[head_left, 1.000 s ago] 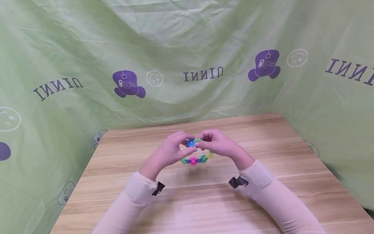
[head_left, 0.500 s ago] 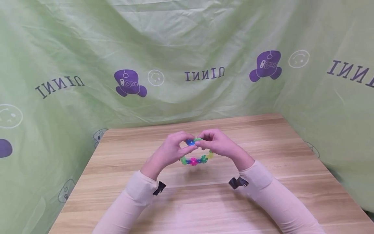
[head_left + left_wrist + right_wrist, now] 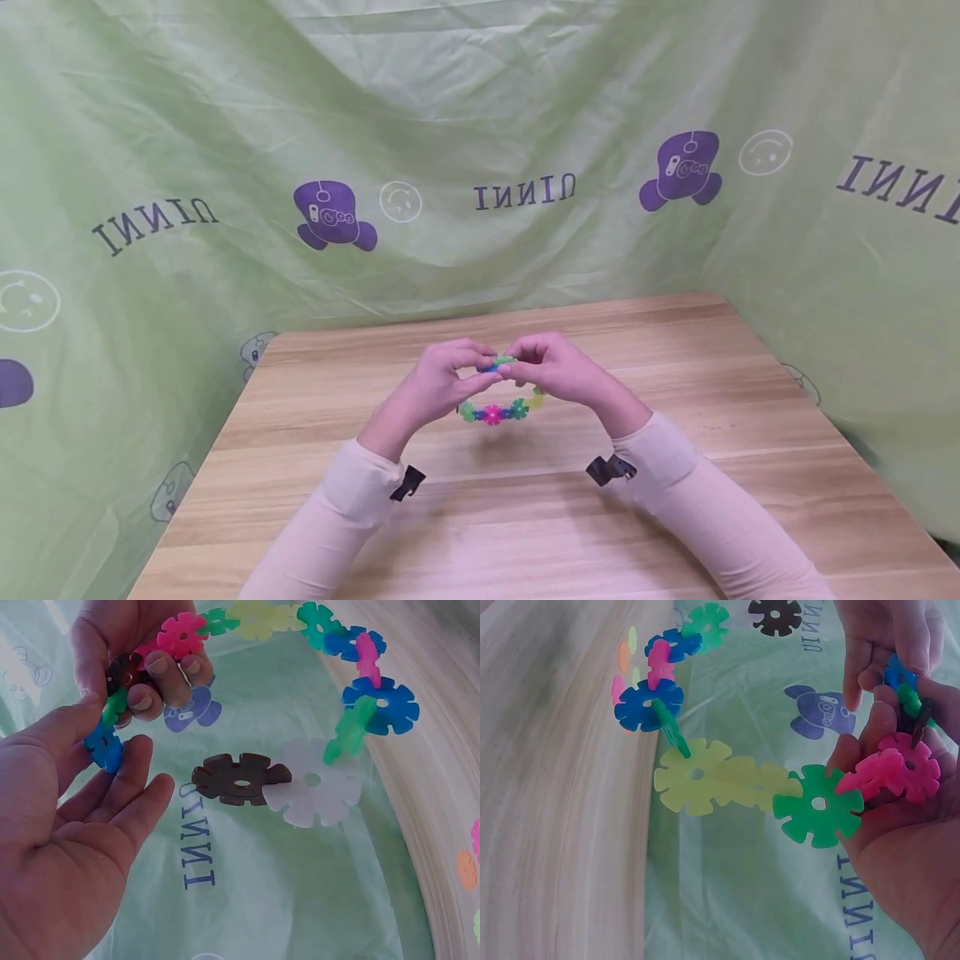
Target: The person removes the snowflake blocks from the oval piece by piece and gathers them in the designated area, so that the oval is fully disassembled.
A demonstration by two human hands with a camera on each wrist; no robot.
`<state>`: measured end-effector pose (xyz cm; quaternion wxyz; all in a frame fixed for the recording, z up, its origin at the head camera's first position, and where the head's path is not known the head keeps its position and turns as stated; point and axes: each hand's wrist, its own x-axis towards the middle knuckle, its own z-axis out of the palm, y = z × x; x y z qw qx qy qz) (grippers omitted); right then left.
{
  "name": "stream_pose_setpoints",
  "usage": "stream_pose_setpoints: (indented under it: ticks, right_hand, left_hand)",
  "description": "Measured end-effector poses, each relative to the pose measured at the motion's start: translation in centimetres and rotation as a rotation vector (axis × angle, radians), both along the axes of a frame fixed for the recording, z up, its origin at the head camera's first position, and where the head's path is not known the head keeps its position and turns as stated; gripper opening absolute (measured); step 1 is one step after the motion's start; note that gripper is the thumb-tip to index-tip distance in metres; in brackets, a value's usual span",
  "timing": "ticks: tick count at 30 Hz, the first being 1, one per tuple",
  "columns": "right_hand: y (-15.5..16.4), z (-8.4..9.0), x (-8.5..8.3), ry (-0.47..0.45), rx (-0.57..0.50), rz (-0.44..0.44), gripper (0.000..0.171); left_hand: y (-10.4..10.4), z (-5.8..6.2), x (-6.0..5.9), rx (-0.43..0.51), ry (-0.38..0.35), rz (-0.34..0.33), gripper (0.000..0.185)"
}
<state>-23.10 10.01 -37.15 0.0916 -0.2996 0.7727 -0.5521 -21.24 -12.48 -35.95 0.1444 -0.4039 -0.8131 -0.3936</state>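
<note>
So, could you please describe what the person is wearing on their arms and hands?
Both arms wear long, pale pink sleeves reaching the wrists. A small black clip sits at the left cuff and another black clip at the right. The hands are bare.

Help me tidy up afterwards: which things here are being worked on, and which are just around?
In use:
chain of plastic flower discs
blue disc, pinched by the left hand
right hand, gripping the chain's other end

Just around:
wooden table
green printed cloth
</note>
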Motion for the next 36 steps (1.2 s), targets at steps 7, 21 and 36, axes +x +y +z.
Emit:
stream_pose_setpoints:
  ticks: [7, 21, 36]
  right_hand:
    - [-0.2, -0.2, -0.1, -0.013, 0.004, -0.014, 0.008]
    - [-0.3, 1.9, 1.6, -0.03, -0.026, -0.005, 0.01]
    - [-0.1, -0.8, -0.6, -0.001, -0.005, -0.008, 0.012]
  left_hand:
    - [-0.1, 0.2, 0.1, -0.004, -0.012, -0.022, 0.014]
    - [-0.3, -0.2, -0.2, -0.019, 0.031, -0.035, 0.015]
    - [-0.6, 0.0, -0.3, -0.061, 0.015, -0.028, 0.018]
